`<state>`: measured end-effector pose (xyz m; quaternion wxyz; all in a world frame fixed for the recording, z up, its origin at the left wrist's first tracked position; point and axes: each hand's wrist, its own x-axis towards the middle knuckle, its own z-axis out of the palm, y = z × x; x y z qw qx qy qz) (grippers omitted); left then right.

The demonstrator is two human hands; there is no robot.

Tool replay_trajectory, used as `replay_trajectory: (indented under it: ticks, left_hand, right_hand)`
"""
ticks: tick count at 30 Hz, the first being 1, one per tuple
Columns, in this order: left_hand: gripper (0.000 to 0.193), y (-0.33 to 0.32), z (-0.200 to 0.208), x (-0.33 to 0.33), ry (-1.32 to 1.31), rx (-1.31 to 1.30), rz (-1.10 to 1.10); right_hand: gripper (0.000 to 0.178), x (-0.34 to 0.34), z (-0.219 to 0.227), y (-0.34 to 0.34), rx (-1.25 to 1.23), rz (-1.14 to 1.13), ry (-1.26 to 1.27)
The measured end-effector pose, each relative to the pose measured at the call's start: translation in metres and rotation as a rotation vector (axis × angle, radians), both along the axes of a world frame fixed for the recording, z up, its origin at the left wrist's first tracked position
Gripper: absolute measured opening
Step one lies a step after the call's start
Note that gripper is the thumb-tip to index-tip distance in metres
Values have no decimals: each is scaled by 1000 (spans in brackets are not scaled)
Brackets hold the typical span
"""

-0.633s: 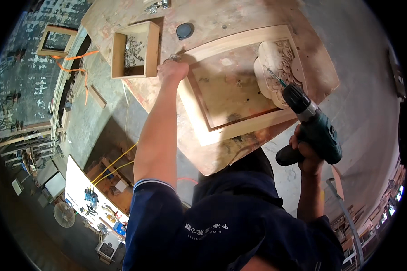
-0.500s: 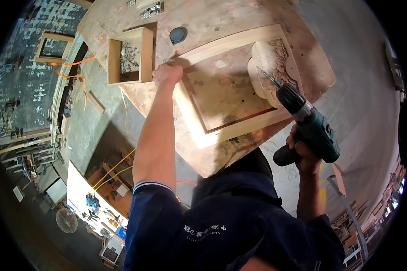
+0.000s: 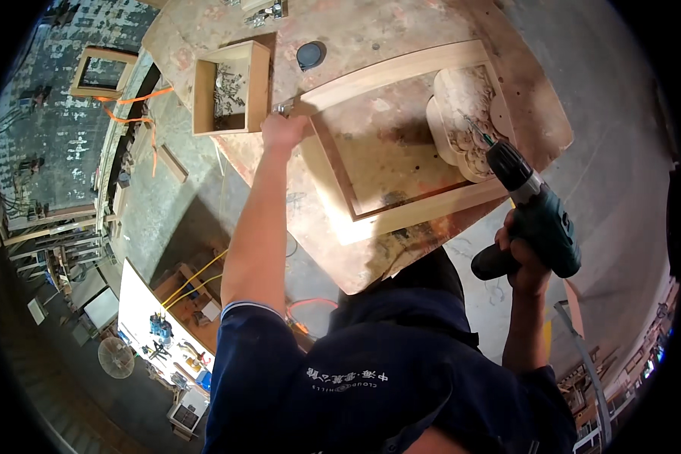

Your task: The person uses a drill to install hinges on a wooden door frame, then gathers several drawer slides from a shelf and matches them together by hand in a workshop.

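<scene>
One desk (image 3: 401, 26) carries the frame (image 3: 424, 212), which looks stiff and fairly light, best lifted by opposite rails. The drill (image 3: 545, 216), by its near right corner, seems heavy; the right hand's (image 3: 528, 265) fingers wrap the handle, a sound hold. Far left, the left hand's (image 3: 284, 132) fingers appear to pinch a metal piece (image 3: 284, 108), probably hard and slick.
</scene>
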<state>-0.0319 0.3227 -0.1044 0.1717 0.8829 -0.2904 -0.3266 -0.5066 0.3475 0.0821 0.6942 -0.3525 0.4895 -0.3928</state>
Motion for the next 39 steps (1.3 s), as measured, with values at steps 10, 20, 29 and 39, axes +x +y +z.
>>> replay_trajectory:
  ticks: [10, 20, 29, 39]
  left_hand:
    - [60, 2, -2, -8, -98, 74, 22]
    - [40, 21, 0, 22, 85, 0, 308]
    - [23, 90, 39, -227, -125, -327, -911]
    - [17, 88, 27, -268, -311, -273, -1158]
  right_hand:
    - [58, 0, 4, -3, -41, 3, 11]
    - [66, -4, 4, 3, 14, 38, 12]
    - [65, -19, 6, 1, 7, -64, 20]
    - [54, -33, 35, 1, -126, -226, -10]
